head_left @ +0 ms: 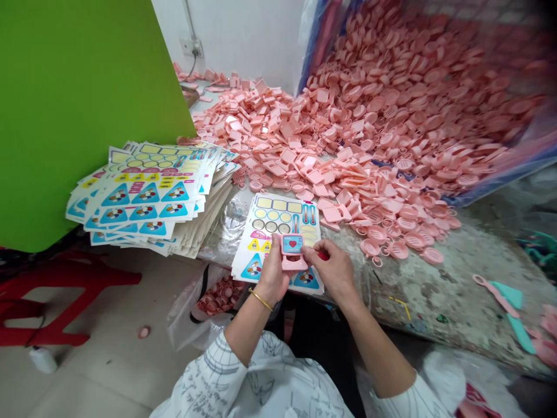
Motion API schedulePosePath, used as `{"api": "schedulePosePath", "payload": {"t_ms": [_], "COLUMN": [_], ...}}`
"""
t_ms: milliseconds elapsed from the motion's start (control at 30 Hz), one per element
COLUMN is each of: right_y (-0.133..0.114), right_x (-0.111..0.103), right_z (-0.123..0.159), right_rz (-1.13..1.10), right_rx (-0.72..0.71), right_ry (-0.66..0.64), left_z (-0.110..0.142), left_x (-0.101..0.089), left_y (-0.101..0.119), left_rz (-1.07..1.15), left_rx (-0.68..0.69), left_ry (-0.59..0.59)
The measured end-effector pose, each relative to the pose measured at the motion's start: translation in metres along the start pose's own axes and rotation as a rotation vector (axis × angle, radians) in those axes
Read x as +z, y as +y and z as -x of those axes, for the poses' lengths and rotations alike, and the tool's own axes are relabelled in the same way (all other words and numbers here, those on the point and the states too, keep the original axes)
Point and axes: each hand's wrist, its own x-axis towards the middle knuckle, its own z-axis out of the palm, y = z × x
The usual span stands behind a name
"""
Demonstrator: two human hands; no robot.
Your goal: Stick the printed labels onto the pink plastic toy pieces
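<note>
Between the thumb and fingers of my left hand (275, 270) is a pink plastic toy monitor (295, 264). A blue sticker with a red heart (293, 244) covers its screen face. My right hand (333, 268) is closed, its thumb and fingertip at the right edge of the toy monitor. A small red object (323, 254) shows within the right fingers, mostly hidden, so its kind is unclear. Both hands are above a sticker sheet (243, 255) printed with yellow, blue and pink shapes, which lies on the worktable.
Stacked sticker sheets (148, 191) lie at the left, beside a green panel (87, 104). Pink plastic parts (278, 133) heap across the back, spilling from a large blue-edged container (491, 188). A pink-and-teal toy piece (507, 302) is at the right. A red stool (73, 290) stands lower left.
</note>
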Motion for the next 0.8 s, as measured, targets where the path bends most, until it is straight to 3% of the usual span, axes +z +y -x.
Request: {"api": "schedulePosePath", "payload": {"t_ms": [567, 800], "right_y": [0.006, 0.001], "right_x": [-0.002, -0.009], "right_z": [0.0, 0.01], "right_rz": [0.028, 0.179], "right_rx": [0.016, -0.062], "right_ry": [0.01, -0.017], "left_z": [-0.003, 0.002], "left_x": [-0.002, -0.003], "left_y": [-0.007, -0.011], "left_rz": [-0.034, -0.202], "left_rx": [-0.013, 0.168], "left_ry": [-0.002, 0.017]}}
